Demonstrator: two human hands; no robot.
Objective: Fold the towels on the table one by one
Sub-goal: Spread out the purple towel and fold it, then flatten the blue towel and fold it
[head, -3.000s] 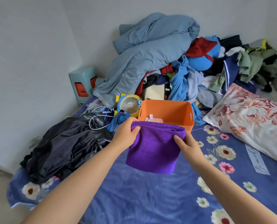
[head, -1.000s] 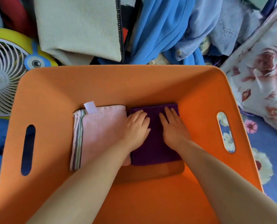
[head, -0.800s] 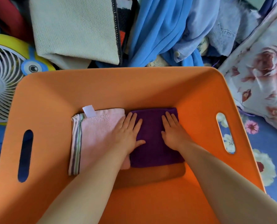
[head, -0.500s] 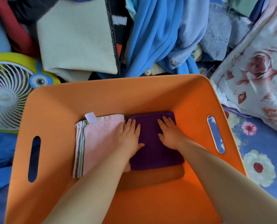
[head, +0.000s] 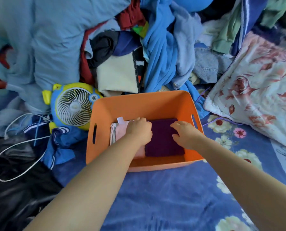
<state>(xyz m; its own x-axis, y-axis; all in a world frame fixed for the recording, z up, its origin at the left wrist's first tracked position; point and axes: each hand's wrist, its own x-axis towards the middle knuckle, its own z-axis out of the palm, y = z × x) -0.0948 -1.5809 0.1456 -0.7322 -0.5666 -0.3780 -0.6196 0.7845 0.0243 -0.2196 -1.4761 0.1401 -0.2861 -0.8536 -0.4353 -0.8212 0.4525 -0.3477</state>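
A bed sheet (head: 164, 197), blue w/ a flower print, was seen across the lower half of the frame. A heap of clothes (head: 159, 52) was piled along the top, w/ pale blue bedding (head: 44, 39) at upper left and a floral pillow (head: 259, 90) at right. Dark garments (head: 10, 180) and a white cord (head: 15, 147) were seen at lower left. A small fan (head: 72, 107), blue and yellow, was stood just left of an orange bin (head: 139, 105) at frame centre.

Two folded towels were laid flat on the bin's floor, side by side and touching: a purple towel (head: 162, 140) at centre-right, a pink towel (head: 120, 130) to its left, w/ a striped edge and a white tag.

The left hand (head: 139, 130) was seen w/ fingers curled down, over the seam between pink and purple; whether anything was gripped couldn't be told. The right hand (head: 184, 132) was held loosely curved over the purple towel's right part, fingertips (head: 174, 125) pointed left; contact couldn't be confirmed. Nothing was seen held in it.
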